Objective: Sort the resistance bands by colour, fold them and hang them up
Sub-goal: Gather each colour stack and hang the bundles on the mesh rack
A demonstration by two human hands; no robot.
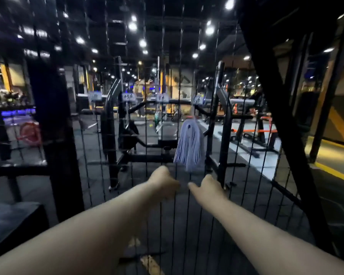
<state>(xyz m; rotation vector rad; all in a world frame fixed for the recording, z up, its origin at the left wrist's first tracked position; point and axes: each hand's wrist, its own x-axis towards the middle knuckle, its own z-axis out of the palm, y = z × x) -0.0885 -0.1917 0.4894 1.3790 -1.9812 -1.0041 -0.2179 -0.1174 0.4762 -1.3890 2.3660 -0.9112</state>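
Wire grid panel [146, 135] upright across the view, with dark gym machines behind. Two bare forearms reaching forward to it, side by side. Pale lilac mop head [189, 143] hanging on the grid just above the hands. Left hand [163, 181] and right hand [207, 186] close together at the wires, both blurred; fingers seemingly curled, grip impossible to tell. Small white tags [162, 97] in a row higher up. Resistance bands lost in dimness and blur; place impossible to tell.

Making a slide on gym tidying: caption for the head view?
In a dim gym, left hand and right hand reach toward a black wire grid, just below a hanging lavender bundle.
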